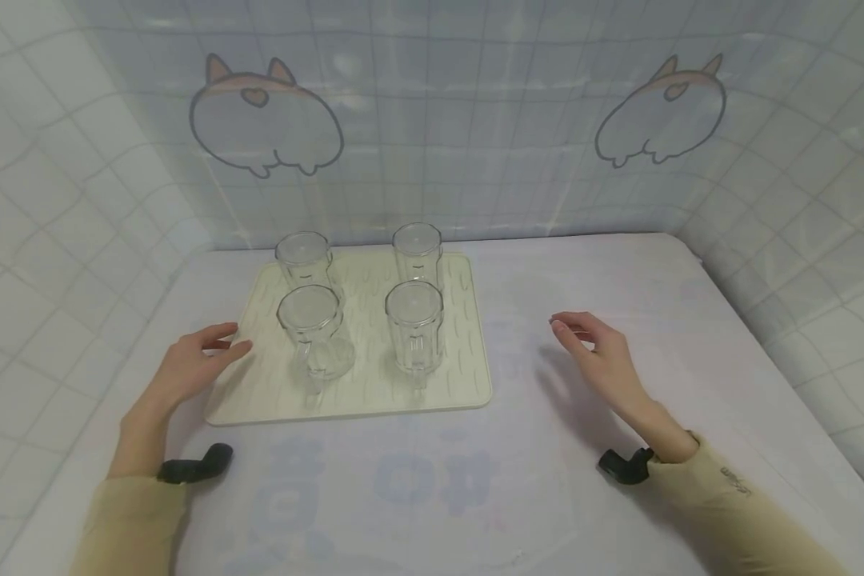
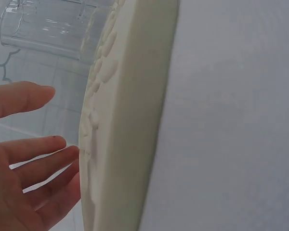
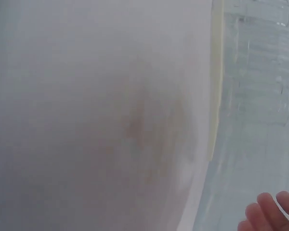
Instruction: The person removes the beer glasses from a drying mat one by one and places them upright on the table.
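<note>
Several clear glass mugs stand upright on a cream textured mat (image 1: 374,400). The front left mug (image 1: 320,336) and the front right mug (image 1: 415,328) have their handles toward me. Behind them are the back left glass (image 1: 304,260) and the back right glass (image 1: 418,252), partly hidden by the front pair. My left hand (image 1: 198,364) hovers at the mat's left edge, thumb and fingers apart, holding nothing; the left wrist view also shows the mat's side (image 2: 135,115). Over the table right of the mat is my right hand (image 1: 598,356), its fingers loosely bent around nothing.
A white cloth with pale blue prints covers the table (image 1: 547,480). Behind it rises a grid-patterned curtain (image 1: 468,120) with animal drawings, and similar curtains close in both sides. A dark wrist strap piece (image 1: 198,466) sticks out from each wrist.
</note>
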A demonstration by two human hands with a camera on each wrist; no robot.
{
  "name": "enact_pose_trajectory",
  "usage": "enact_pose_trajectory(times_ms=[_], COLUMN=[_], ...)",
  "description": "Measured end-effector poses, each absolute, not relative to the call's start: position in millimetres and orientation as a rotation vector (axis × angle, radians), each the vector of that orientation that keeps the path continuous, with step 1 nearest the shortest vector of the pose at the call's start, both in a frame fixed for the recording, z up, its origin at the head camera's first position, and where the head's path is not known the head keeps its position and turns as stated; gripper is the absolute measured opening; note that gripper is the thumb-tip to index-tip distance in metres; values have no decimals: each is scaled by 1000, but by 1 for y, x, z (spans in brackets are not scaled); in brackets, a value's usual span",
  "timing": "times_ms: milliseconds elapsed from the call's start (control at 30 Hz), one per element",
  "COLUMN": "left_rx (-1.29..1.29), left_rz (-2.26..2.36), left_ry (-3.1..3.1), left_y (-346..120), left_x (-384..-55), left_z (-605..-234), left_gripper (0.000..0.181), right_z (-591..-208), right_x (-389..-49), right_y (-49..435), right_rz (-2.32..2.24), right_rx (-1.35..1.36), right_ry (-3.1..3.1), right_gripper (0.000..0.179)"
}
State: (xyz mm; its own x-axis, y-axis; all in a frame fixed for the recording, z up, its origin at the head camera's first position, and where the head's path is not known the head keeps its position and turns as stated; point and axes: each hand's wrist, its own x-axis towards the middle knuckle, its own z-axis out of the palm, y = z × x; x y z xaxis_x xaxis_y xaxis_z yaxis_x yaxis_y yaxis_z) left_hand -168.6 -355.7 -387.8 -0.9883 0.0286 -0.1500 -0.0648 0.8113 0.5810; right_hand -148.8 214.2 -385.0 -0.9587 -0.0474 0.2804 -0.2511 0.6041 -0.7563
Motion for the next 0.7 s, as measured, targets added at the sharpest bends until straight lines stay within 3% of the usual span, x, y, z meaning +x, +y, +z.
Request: enact_pose_trajectory(times_ms=[267, 700], left_rx=[-23, -35], left_rz=[896, 882], left_ry=[2857, 2877], left_y=[-358, -360], left_x=[-171, -173], left_z=[-390, -394], left_gripper=[78, 76], right_z=[-388, -362], right_x=[-147, -132], right_y=[193, 148], right_rz=[1416, 1712], right_rx=[263, 279], right_ry=[-2537, -2403], right_gripper=[28, 21])
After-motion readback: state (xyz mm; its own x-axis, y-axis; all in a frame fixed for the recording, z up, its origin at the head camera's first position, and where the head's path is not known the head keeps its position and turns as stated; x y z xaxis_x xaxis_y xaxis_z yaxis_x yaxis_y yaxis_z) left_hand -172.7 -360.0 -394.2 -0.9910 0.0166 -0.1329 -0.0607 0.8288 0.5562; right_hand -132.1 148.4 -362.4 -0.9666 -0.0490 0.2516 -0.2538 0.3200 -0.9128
